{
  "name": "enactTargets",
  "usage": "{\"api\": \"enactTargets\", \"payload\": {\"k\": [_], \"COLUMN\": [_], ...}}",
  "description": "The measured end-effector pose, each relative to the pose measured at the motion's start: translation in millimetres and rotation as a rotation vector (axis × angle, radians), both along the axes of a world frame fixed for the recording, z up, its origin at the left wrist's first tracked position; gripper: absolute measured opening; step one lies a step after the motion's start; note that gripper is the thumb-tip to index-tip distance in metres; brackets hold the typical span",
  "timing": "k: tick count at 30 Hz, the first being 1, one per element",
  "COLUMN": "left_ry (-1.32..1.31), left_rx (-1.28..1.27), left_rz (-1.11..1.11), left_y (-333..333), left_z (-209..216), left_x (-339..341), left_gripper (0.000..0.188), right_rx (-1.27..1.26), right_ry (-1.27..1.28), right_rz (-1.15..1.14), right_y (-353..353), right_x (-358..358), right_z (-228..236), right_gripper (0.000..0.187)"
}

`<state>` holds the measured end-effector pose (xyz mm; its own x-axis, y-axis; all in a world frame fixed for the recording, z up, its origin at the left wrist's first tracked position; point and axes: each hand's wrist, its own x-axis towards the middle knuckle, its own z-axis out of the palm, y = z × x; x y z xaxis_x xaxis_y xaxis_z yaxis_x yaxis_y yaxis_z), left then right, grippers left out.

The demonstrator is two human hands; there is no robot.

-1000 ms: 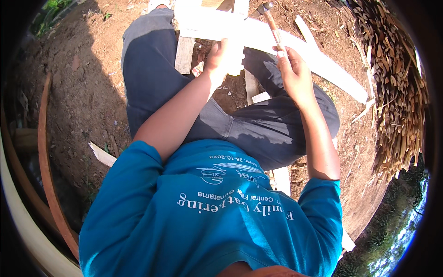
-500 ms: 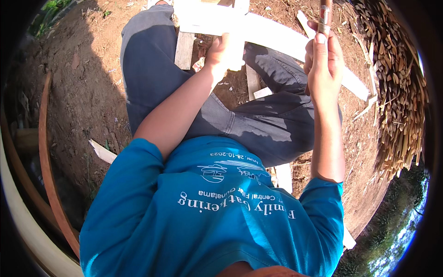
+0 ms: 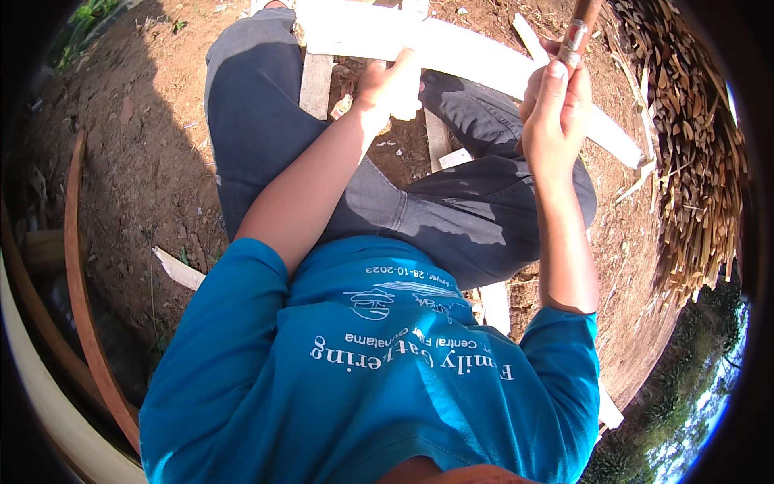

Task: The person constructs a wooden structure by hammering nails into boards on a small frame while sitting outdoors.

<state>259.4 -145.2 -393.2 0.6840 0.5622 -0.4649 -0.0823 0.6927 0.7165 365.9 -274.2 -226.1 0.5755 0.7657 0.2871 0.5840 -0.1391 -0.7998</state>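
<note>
My right hand (image 3: 556,113) is closed round a brown wooden tool handle (image 3: 585,20) with a small label on it. The handle slants up to the right and leaves the picture at the top, so the tool's head is out of sight. My left hand (image 3: 389,87) is at the near edge of a long pale wooden board (image 3: 476,58), its fingers curled and washed out by sunlight. Whatever those fingers grip cannot be made out. The board runs across in front of my knees, from upper left down to the right.
Under the board lie wooden pieces, including a pale upright slat (image 3: 317,85). A big stack of split wood strips (image 3: 697,161) stands at the right. Curved planks (image 3: 76,266) lean at the far left. Bare earth (image 3: 161,121) surrounds my bent legs (image 3: 266,121).
My right hand has shifted a little left, and the handle now tilts more to the right. My left hand stays by the board; the whole view has shifted slightly.
</note>
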Motion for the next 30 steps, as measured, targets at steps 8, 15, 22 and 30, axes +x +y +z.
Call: {"api": "enactTargets", "payload": {"k": [8,15,22,30], "left_ry": [-0.033,-0.041,-0.061,-0.095], "left_rx": [-0.013,-0.002,0.022,0.063], "left_rz": [0.011,-0.054,0.019,-0.074], "left_y": [4,1,-2,2], "left_z": [-13,-2,-6,-12], "left_x": [-3,0,0,-1], "left_gripper": [0.034,0.032,0.032,0.049], "right_rx": [-0.112,-0.29,-0.03,0.044], "right_ry": [0.109,0.021,0.071,0.182], "right_rz": [-0.032,0.027,0.03,-0.048], "right_y": [-1,-10,-5,15], "right_x": [-5,7,-14,25], "right_z": [-3,-60,-34,-51], "right_gripper": [0.031,0.031,0.033,0.025]}}
